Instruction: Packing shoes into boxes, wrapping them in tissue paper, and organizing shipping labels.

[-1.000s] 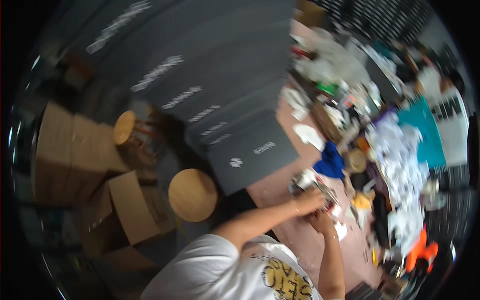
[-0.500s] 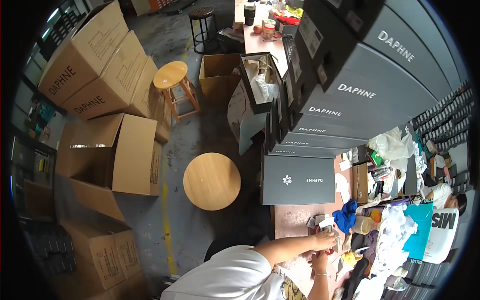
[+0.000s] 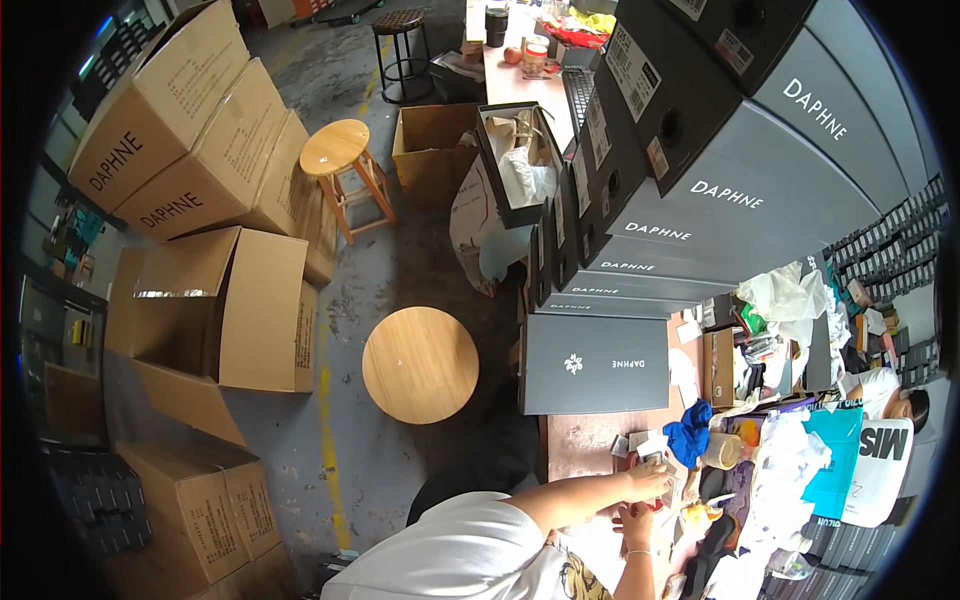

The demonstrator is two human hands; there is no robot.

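Close together over the pinkish tabletop [image 3: 578, 445], my two hands have bent fingers around something small that I cannot make out. My left hand [image 3: 648, 482] reaches across from the white sleeve. Just below it, my right hand [image 3: 633, 524] wears a thin band at the wrist. A small red thing [image 3: 656, 504] shows between the hands, partly hidden by the fingers. Small white cards or papers [image 3: 652, 444] lie beside my left hand. A crumpled blue cloth [image 3: 689, 433] and a tan, translucent jar [image 3: 722, 451] stand farther right. Near my right hand is a yellow-and-white item [image 3: 698, 516].
Dark grey shoe boxes [image 3: 690, 200] rise in a tall stack, with one box [image 3: 597, 363] in front. An opened box [image 3: 522, 165] holds wrapped contents. Round wooden stools [image 3: 420, 365] and brown cartons [image 3: 265, 320] stand left. White crumpled paper [image 3: 790, 470] covers the right side.
The view has shifted slightly, so the shoe boxes and cartons sit a little differently. My hands stay in nearly the same place, the right fingers a little changed.
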